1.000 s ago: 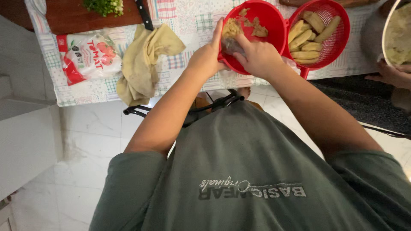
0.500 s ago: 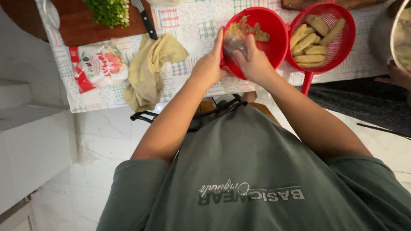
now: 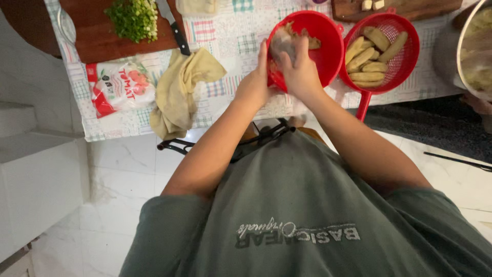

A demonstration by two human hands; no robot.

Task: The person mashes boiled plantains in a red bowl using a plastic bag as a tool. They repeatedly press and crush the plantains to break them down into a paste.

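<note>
Head view, looking down over the person's chest. The right hand (image 3: pixel 302 72) closes its grip around a pale, wet-looking piece of food (image 3: pixel 283 43), fingers curled over its upper side, and holds it above the near-left part of the red bowl (image 3: pixel 328 43). The left hand (image 3: pixel 254 84) has its grip on the bowl's near-left rim, thumb side against the wall, touching the right hand. The held piece runs roughly near-to-far, and its far end points into the bowl, where more brownish pieces (image 3: pixel 310 41) lie just beyond the fingertips. Both hands are about equally near the piece. Right of the bowl, touching it, a red strainer (image 3: pixel 405 61) holds yellowish wedges (image 3: pixel 370 54). Left on the desk (image 3: pixel 230 43): a yellow cloth (image 3: pixel 179 90), a knife (image 3: pixel 173 28), chopped greens (image 3: pixel 134 18) on a board (image 3: pixel 97 36), and a red-and-white pouch (image 3: pixel 120 87).
</note>
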